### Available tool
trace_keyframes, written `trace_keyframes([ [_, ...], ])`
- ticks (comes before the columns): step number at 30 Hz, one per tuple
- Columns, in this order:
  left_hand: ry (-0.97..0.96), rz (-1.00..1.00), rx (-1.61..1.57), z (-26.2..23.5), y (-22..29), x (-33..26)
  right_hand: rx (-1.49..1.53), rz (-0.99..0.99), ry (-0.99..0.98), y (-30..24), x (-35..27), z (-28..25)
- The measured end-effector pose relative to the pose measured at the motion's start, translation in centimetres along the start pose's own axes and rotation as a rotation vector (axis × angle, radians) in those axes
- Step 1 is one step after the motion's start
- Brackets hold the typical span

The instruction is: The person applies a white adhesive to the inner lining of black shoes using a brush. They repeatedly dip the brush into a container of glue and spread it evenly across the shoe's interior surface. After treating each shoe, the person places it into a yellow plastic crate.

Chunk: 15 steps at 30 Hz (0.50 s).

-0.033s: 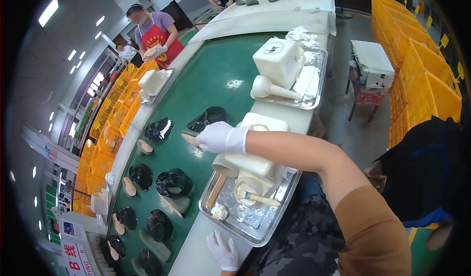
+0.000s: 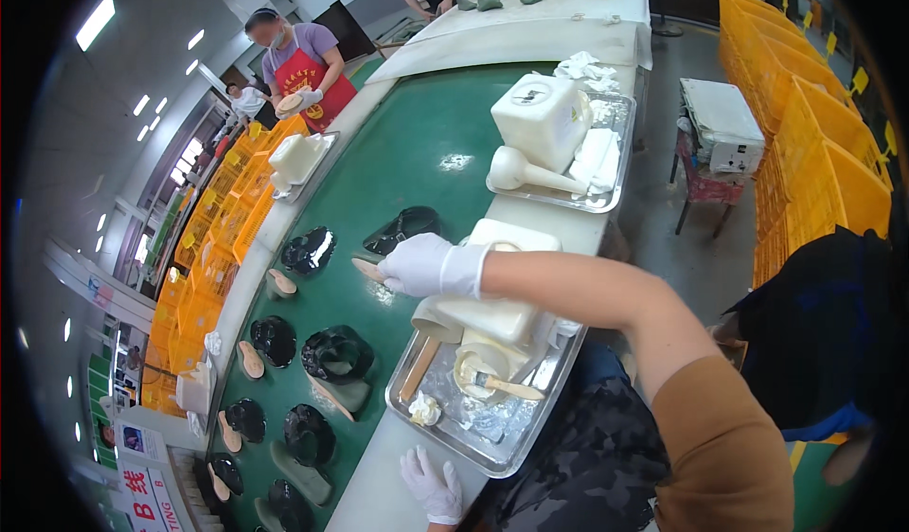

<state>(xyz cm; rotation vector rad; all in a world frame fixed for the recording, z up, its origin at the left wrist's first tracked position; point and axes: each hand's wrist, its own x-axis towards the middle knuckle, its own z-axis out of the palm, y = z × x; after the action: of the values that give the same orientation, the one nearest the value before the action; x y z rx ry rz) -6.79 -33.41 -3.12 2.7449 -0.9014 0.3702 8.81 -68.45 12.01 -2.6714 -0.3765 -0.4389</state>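
My right hand (image 2: 421, 265), in a white glove, reaches over the green belt with its fingers closed on a beige shoe sole (image 2: 368, 270), whose tip sticks out from under them. Just beyond the hand lies a black strappy shoe upper (image 2: 405, 229). My left hand (image 2: 432, 487), also gloved, is open with fingers apart over the pale belt edge, holding nothing. Between my hands stands a metal tray (image 2: 505, 456) with a white container (image 2: 488, 316), a cup (image 2: 478, 373) and a brush (image 2: 509, 385) lying across the cup.
Several black uppers (image 2: 336, 354) and beige soles (image 2: 251, 360) lie along the green belt (image 2: 417, 134). A second tray (image 2: 614, 191) carries a white jug (image 2: 537, 120). Yellow crates (image 2: 805, 125) line the right side. Across the belt, a person in a red apron (image 2: 327, 111) handles a sole.
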Motion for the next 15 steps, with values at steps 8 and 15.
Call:
trace_keyframes([
  [8, -0.132, -0.108, -0.068, -1.2, 0.4, 0.7, 0.013, -0.045, -0.139, 3.7, -4.7, -1.5],
  [15, -0.157, -0.155, -0.045, -1.7, 1.2, 2.0, 0.068, -0.175, -0.142, 3.0, -4.9, -1.9],
])
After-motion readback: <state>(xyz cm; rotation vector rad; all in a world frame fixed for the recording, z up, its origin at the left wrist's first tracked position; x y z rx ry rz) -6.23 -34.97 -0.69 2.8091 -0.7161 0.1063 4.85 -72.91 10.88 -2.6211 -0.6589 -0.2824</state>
